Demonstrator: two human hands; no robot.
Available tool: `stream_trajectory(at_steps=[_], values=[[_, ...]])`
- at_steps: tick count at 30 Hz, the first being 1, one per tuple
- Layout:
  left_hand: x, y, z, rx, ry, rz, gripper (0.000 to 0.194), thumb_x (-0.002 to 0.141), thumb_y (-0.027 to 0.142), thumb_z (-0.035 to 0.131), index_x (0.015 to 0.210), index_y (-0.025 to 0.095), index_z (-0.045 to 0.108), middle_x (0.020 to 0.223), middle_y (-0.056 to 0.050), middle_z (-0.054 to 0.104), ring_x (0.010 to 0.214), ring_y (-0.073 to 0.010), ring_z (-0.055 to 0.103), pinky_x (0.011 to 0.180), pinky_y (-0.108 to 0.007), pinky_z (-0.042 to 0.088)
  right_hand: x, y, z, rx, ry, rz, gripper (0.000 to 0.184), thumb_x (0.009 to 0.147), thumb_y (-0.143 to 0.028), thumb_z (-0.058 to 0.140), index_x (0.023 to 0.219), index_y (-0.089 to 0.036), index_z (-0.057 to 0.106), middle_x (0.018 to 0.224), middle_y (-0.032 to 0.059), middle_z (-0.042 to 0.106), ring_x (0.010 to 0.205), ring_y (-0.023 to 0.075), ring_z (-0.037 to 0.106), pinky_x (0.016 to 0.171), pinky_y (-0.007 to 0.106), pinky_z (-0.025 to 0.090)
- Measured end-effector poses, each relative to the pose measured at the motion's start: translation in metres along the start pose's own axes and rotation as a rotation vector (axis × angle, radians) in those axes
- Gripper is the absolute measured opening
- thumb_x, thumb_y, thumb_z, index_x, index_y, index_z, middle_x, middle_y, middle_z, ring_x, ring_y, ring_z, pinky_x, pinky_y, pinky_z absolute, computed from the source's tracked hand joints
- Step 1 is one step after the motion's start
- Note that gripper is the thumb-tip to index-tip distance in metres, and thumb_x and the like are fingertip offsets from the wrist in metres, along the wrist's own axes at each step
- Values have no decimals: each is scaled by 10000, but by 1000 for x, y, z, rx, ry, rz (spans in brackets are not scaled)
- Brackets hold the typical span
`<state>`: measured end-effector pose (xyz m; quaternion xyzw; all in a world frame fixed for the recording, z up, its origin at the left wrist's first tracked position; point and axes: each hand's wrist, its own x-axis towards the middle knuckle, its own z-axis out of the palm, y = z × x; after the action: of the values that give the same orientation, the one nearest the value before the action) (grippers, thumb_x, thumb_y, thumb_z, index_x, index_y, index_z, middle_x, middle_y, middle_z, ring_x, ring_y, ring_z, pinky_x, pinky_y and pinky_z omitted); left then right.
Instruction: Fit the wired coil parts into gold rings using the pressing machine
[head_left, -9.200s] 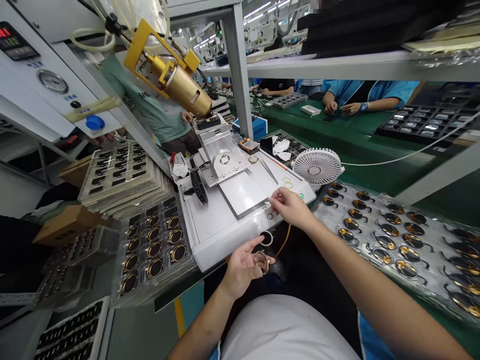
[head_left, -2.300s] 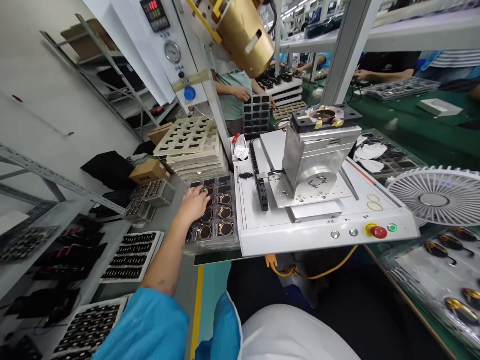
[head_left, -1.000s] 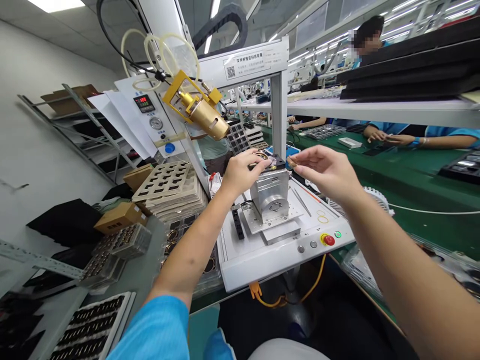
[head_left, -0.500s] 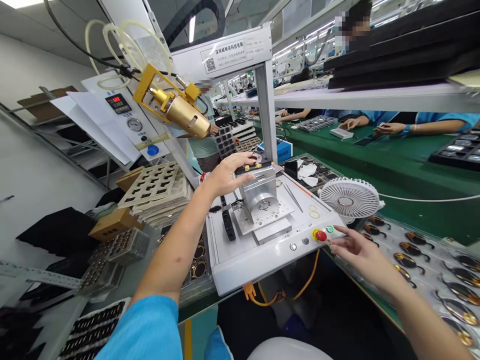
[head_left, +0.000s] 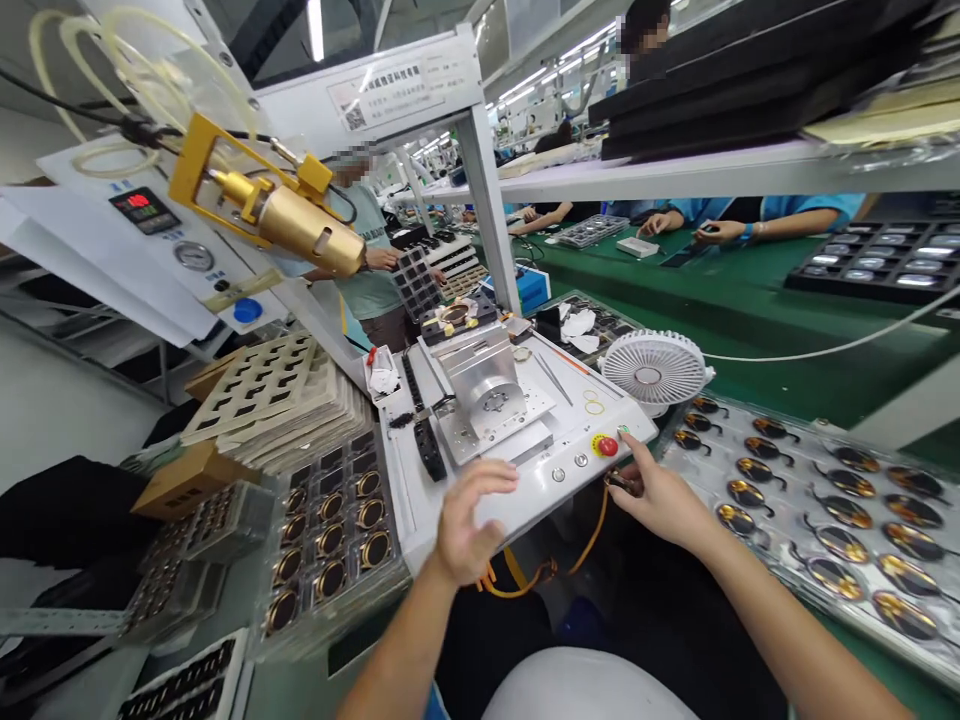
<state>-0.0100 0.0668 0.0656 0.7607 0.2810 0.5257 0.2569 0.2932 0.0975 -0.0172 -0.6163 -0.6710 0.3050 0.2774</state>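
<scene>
My right hand [head_left: 654,492] reaches to the front right corner of the white machine base [head_left: 525,490]. Its forefinger points at the green button [head_left: 622,431], beside the red stop button [head_left: 606,446]; the other fingers curl round a small dark thing I cannot make out. My left hand [head_left: 466,522] hovers in front of the machine's front edge, fingers loosely apart and holding nothing. On the base stands a metal fixture block [head_left: 487,378] with a round part [head_left: 455,316] on its black top. A golden nozzle [head_left: 300,225] hangs above at the left.
A clear tray of gold-ringed parts [head_left: 330,520] lies left of the machine, with stacked beige trays [head_left: 270,395] behind it. Right of the machine are a small white fan [head_left: 651,368] and a long tray of round parts [head_left: 817,510]. Other people work behind the green bench [head_left: 720,300].
My left hand has come off the fixture's top and dropped to the machine's front edge. My right hand has moved up to the green button.
</scene>
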Motion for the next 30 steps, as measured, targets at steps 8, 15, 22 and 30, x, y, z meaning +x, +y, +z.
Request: stream_trajectory(at_steps=[8,15,22,30], values=[[-105,-11,97,-756,38,-830,558,869,452,802,1360,247,632,1289,-149,725,1159,-290,724,1071,-487,538,-61,-26,17,479,-160,-286,854,756,-553,900,1464,-236,542,1081,67,747,977,258,693,931,408,543],[-108,-18,102,-975,132,-823,553,694,383,954,1192,253,751,1125,-103,783,967,-249,762,922,-413,589,-80,-36,47,491,-68,-470,929,664,-661,921,1426,-248,587,1038,78,719,963,257,660,869,384,562],[-115,-26,99,-861,203,-866,522,726,322,935,1215,257,764,1165,-97,770,923,-212,768,868,-363,604,1,10,-51,-506,116,90,296,1000,-275,640,1262,-152,703,1170,170,722,1126,304,672,984,389,523],[-114,-20,93,-832,206,-844,491,706,312,947,1150,215,761,1116,-114,791,1106,-276,744,984,-399,566,54,41,-69,-781,17,206,191,887,-132,645,1001,-78,788,997,262,750,1050,391,706,852,414,530]])
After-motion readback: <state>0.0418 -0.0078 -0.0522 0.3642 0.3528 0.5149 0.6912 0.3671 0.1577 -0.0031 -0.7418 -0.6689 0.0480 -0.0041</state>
